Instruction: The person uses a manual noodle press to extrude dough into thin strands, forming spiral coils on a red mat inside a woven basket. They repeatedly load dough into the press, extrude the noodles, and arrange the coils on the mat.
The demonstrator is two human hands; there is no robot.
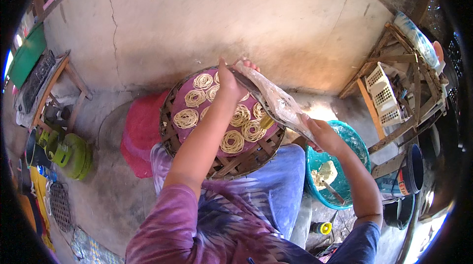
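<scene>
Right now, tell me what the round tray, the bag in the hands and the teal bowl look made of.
Round tray: woven bamboo or wood strips, matte brown, lattice visible.
Bag: thin clear plastic, crinkled and shiny.
Teal bowl: probably plastic, evenly coloured, slightly glossy.

Woven bamboo tray [172,138]; glossy plastic piping bag [278,101]; rough concrete floor [221,17].

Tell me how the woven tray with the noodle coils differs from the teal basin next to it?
The woven tray is flat, brown, made of crossed strips and lined with purple cloth; the teal basin is deep and looks like plastic. The tray holds many neat spiral coils; the basin holds one pale lump of dough. The tray rests on the person's lap under the left hand; the basin sits lower, by the right hand. Both are round.
</scene>
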